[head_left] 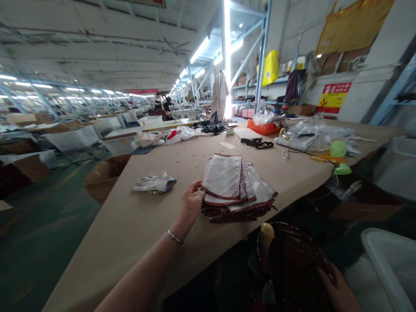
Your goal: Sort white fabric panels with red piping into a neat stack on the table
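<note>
A fanned stack of pale fabric pieces with dark red edges (pixel 235 187) lies on the tan worktable (pixel 136 221). My left hand (pixel 191 203) rests at the stack's left edge, its fingers pinching the corner of the pieces. A bracelet circles that wrist. My right hand (pixel 338 289) is low at the bottom right, fingers curled on a dark red patterned fabric bundle (pixel 292 264) below the table edge.
A crumpled white work glove (pixel 155 183) lies left of the stack. Further back are black scissors or straps (pixel 258 142), an orange tray (pixel 264 127), clear plastic bags (pixel 308 135) and green tools (pixel 339 158). A white bin (pixel 390 264) stands at the right. People work at far tables.
</note>
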The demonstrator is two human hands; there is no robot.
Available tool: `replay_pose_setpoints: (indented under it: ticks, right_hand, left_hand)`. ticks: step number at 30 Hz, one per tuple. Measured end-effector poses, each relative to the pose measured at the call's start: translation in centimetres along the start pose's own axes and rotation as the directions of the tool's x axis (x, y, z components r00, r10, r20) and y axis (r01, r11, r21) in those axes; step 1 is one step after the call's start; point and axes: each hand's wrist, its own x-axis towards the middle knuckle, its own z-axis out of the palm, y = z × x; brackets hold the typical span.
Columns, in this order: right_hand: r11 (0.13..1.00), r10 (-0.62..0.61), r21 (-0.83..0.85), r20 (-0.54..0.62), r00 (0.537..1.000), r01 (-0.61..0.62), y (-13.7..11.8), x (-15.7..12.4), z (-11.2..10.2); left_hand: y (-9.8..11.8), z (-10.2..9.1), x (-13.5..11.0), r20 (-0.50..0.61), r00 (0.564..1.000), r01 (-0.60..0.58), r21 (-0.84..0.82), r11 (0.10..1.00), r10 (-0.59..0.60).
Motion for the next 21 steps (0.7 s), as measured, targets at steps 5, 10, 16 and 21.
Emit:
replay_pose_setpoints:
  ticks: [5, 10, 16, 21]
  right_hand:
    - [0.988, -0.129, 0.089, -0.013, 0.992, 0.129, -10.7, -3.0, -0.6]
    - [0.457, -0.887, 0.081, -0.038, 0.461, 0.886, -24.8, -8.4, 0.0]
    - [0.167, -0.986, -0.061, -0.017, 0.166, 0.984, -33.4, -10.6, 5.0]
    - [0.330, -0.916, -0.027, 0.233, 0.327, 0.944, -32.6, -8.6, 6.5]
  left_hand:
    - [2.1, 0.7, 1.1, 0.059, 0.978, -0.207, 0.101, 0.973, 0.202]
    - [7.4, 1.7, 0.1, 0.164, 0.838, -0.546, 0.250, 0.800, 0.521]
    - [13.7, 1.7, -5.8, 0.359, 0.641, -0.766, 0.250, 0.592, 0.678]
    - [14.3, -0.2, -8.7, 0.373, 0.607, -0.793, 0.238, 0.560, 0.701]
